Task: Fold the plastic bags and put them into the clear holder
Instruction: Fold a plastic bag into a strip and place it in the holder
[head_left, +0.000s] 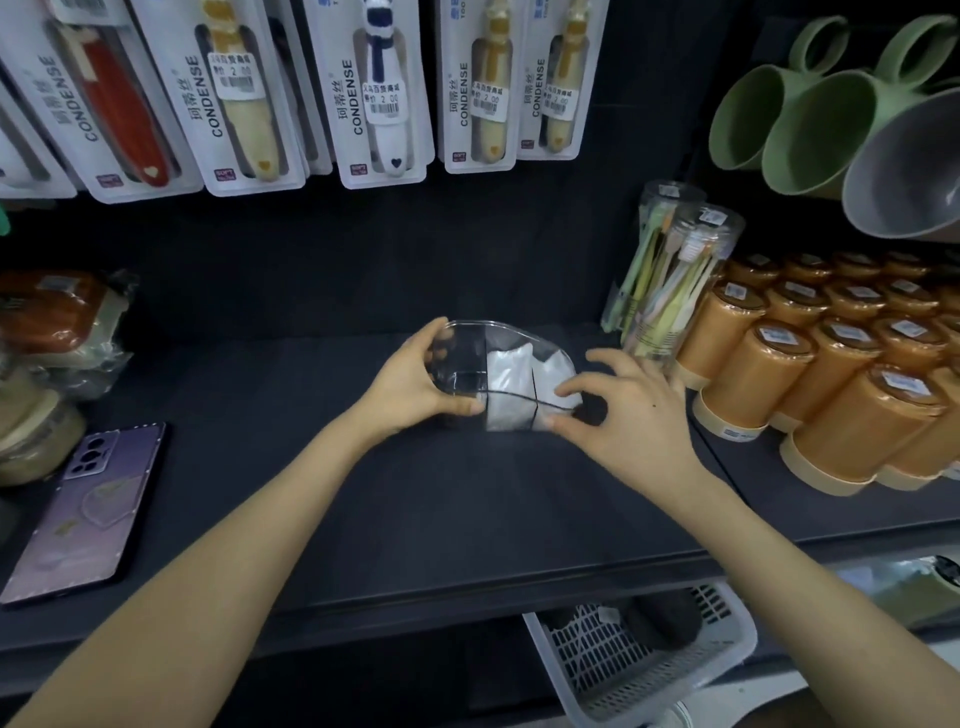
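Clear holder (460, 358) sits in the middle of the shelf (363, 499), 2 folded white bags (506, 371) inside. Left hand (413, 387) grips its left end with curled fingers. Right hand (631, 415) pinches the right bag, other fingers spread.

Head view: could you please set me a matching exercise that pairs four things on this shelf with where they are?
Things:
1 phone
2 clear holder
3 folded bags
4 orange jars

Places:
A right side of the shelf
B inside the holder, pinched by the right hand
C left side of the shelf
D gripped by the left hand

Pairs: 1-C, 2-D, 3-B, 4-A
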